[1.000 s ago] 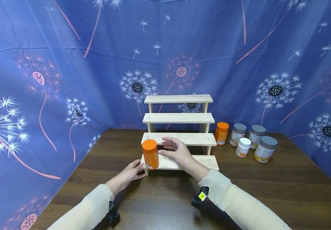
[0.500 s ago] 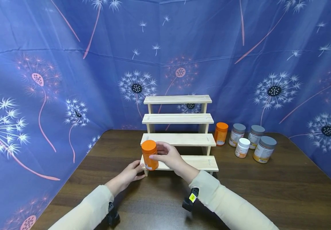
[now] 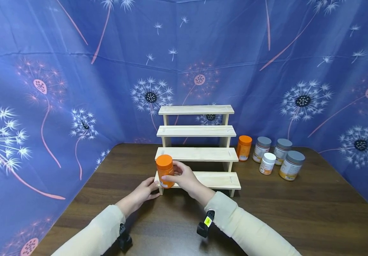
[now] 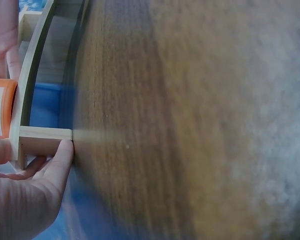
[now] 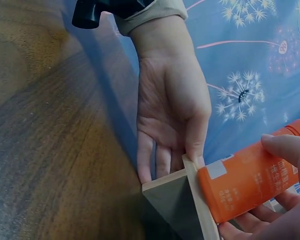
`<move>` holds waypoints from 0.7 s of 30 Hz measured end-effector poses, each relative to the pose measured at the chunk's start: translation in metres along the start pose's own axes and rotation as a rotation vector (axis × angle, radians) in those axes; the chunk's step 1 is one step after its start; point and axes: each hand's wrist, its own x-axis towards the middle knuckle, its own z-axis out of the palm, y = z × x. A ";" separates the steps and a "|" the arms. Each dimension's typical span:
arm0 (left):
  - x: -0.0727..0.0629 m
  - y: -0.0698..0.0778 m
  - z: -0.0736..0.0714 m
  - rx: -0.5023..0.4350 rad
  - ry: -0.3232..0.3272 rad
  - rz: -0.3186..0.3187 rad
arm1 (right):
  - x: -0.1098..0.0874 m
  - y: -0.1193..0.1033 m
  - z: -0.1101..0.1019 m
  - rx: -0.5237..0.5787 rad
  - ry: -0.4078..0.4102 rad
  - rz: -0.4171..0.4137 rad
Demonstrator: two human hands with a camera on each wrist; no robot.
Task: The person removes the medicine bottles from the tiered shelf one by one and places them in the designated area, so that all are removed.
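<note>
A wooden four-step display rack (image 3: 214, 180) stands in the middle of the table. On the left end of its lowest step sits an upright orange bottle (image 3: 165, 164) with an orange screw lid. My right hand (image 3: 187, 182) holds this bottle from the right, its thumb in front and its fingers behind, as the right wrist view shows. My left hand (image 3: 141, 193) grips the left end of the same step. In the left wrist view the left fingers (image 4: 60, 165) lie against the rack's leg (image 4: 46, 134), and the thumb is up at the step beside the bottle.
To the right of the rack are a second orange bottle (image 3: 244, 148), a small white-lidded bottle (image 3: 267, 163) and several grey-lidded jars (image 3: 292, 165). A blue dandelion-print cloth (image 3: 184, 53) hangs behind the dark wooden table (image 3: 280, 209).
My right hand has moved left from beside the orange bottle and taken hold of it. The left hand stays at the step's end. The head view has shifted slightly.
</note>
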 end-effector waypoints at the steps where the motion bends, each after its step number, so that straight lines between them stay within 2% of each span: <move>1: 0.000 0.000 0.000 0.000 0.001 0.000 | 0.000 0.001 0.000 0.002 0.002 0.002; 16: -0.002 -0.001 -0.002 -0.008 -0.015 -0.001 | -0.005 0.004 0.001 -0.001 -0.013 -0.006; 21: 0.000 0.000 -0.002 -0.010 -0.022 -0.001 | -0.008 0.001 0.000 0.007 0.020 -0.019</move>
